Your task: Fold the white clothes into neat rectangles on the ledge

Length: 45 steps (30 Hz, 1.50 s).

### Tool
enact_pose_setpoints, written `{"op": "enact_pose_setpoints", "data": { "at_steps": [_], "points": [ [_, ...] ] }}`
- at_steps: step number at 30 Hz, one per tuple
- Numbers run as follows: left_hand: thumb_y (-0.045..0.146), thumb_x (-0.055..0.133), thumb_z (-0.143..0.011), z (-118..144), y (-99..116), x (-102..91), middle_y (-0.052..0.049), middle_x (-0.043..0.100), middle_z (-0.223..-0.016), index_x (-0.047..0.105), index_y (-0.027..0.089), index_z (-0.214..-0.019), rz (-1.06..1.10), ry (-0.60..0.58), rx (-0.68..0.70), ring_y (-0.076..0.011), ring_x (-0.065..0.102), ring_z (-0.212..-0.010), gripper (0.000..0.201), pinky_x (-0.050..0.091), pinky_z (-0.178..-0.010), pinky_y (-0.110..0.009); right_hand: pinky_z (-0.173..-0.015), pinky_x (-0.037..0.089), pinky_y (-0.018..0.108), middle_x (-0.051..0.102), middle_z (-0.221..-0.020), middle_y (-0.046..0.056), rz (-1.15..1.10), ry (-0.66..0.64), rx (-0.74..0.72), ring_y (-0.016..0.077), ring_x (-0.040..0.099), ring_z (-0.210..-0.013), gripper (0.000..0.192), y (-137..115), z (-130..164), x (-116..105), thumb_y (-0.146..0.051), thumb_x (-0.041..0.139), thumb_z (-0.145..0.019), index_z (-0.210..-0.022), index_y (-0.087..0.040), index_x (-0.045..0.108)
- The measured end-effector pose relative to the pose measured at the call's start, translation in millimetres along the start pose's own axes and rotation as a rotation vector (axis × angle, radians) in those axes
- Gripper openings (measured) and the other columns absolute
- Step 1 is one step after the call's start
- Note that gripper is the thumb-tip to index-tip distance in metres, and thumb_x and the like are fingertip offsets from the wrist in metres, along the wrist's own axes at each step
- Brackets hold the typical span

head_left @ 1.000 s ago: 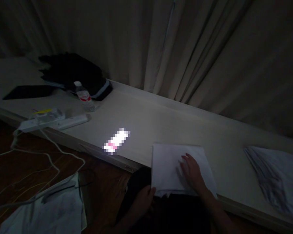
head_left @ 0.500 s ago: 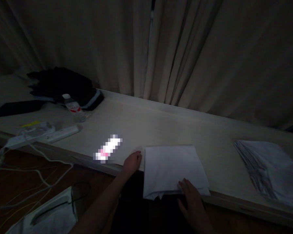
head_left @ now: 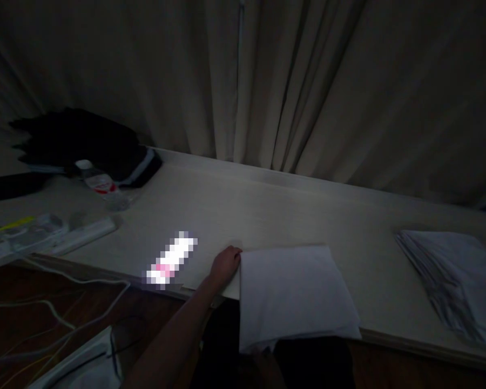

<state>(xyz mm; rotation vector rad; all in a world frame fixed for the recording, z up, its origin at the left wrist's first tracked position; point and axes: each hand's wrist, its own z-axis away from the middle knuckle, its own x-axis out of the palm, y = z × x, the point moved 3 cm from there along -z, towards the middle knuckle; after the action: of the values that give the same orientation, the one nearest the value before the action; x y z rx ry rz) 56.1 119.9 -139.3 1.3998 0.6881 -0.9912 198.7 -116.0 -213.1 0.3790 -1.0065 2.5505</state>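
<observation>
The room is very dark. A white folded sheet (head_left: 291,294) lies at the near edge of a long pale table (head_left: 275,210), its front part hanging over the edge. My left hand (head_left: 225,265) sits at the sheet's left edge with its fingers curled onto it. My right hand cannot be seen; the dark area below the sheet's hanging edge hides it. A bright glowing phone screen (head_left: 170,260) lies on the table just left of my left hand.
A second pale folded pile (head_left: 449,275) lies at the table's right end. At the left are a plastic bottle (head_left: 101,186), a black fabric heap (head_left: 81,143) and a power strip (head_left: 48,237). Cables and a white cloth (head_left: 85,367) lie on the floor. Curtains (head_left: 308,81) hang behind.
My left hand went from the sheet's near-left corner to its left edge. My right hand slid off the sheet's top to its near edge, then out of sight. The sheet's front now overhangs more.
</observation>
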Motion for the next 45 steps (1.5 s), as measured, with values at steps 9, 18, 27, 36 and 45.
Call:
{"op": "enact_pose_setpoints", "data": {
  "at_steps": [9,18,27,36,45],
  "points": [
    [0.022,0.039,-0.085,4,-2,-2.0,-0.007,0.070,-0.103,0.066,0.018,-0.102,0.050,-0.036,-0.032,-0.0186,0.061,-0.096,0.032,0.043,-0.084,-0.028,-0.069,0.051,0.035,0.064,-0.077,-0.001,-0.238,0.173,0.060,0.0187,0.064,-0.071,0.065,1,-12,2,-0.055,0.083,-0.037,-0.084,-0.025,0.049],
    [0.022,0.043,-0.080,2,-5,-5.1,-0.007,0.072,-0.099,0.070,0.019,-0.093,0.075,-0.067,-0.036,-0.0200,0.063,-0.094,0.030,0.044,-0.084,-0.029,-0.059,0.050,0.033,0.060,-0.064,-0.005,-0.106,0.186,-0.066,0.0174,0.062,-0.062,0.046,-15,-8,-28,-0.055,0.082,-0.040,-0.068,-0.028,0.056],
    [0.028,0.032,-0.086,-4,-11,1.0,-0.011,0.071,-0.100,0.067,0.014,-0.095,0.133,-0.069,-0.167,-0.0204,0.064,-0.093,0.039,0.046,-0.083,-0.031,-0.052,0.041,0.022,0.067,-0.071,0.000,0.506,-0.322,0.059,0.0115,0.057,-0.059,0.028,-50,21,-56,-0.040,0.076,-0.058,-0.077,-0.021,0.066],
    [0.044,0.041,-0.081,-19,-9,-3.5,-0.010,0.071,-0.099,0.067,0.015,-0.091,0.173,-0.120,-0.140,-0.0225,0.064,-0.092,0.041,0.046,-0.083,-0.032,-0.056,0.041,0.025,0.060,-0.066,-0.001,0.775,0.222,-0.387,0.0126,0.054,-0.060,0.019,-206,9,-142,-0.038,0.053,-0.074,-0.079,-0.019,0.056],
    [0.034,0.032,-0.087,-51,12,-22.7,-0.018,0.060,-0.123,0.057,0.007,-0.118,-0.134,0.258,-0.034,-0.0277,0.054,-0.116,0.049,0.040,-0.100,-0.040,-0.085,0.045,0.035,0.065,-0.097,0.009,1.276,0.466,-0.826,0.0202,0.059,-0.091,0.024,-292,-39,-138,-0.030,0.044,-0.082,-0.096,-0.018,0.058]
  ]
}}
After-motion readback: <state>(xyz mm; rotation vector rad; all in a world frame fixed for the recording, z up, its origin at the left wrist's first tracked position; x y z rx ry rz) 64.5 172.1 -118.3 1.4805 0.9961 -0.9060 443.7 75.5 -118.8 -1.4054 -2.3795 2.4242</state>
